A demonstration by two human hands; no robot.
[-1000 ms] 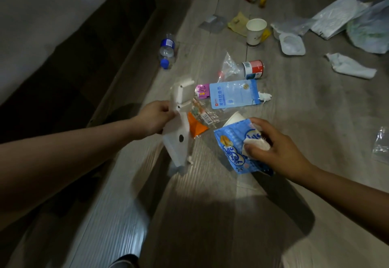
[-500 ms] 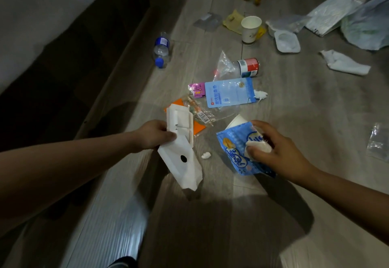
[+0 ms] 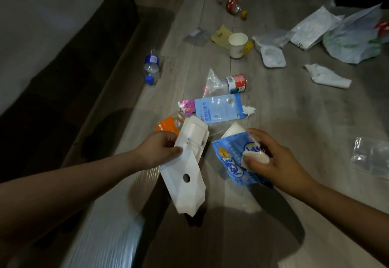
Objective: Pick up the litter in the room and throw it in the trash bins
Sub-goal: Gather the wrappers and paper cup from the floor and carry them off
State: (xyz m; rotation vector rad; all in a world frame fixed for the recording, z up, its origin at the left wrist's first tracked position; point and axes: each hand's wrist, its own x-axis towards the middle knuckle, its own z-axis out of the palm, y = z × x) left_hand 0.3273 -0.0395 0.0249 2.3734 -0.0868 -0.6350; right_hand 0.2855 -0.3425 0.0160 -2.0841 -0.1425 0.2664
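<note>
Left hand point(image 3: 156, 148) grips a white moulded-card packaging tray point(image 3: 185, 168) by its edge, thumb on top. It's held clear of the grey wood floor point(image 3: 294, 120), just on the near side of the light-blue flat foil pouch point(image 3: 219, 107). Right hand point(image 3: 271, 158) clamps a blue printed snack bag point(image 3: 233, 160) with a crumpled white tissue point(image 3: 255, 157) pinched against it. My read: several pieces per hand to save trips. The bag doubles as a holder, with a white folded sheet point(image 3: 233, 130) sticking out of its top. Beyond the pouch, an upright white paper cup point(image 3: 237, 44) looks empty. Left of the pouch, a clear plastic bottle with blue cap point(image 3: 152, 67) lies on its side, also looks empty. No bin in view. Plenty of litter remains beyond the pouch.
</note>
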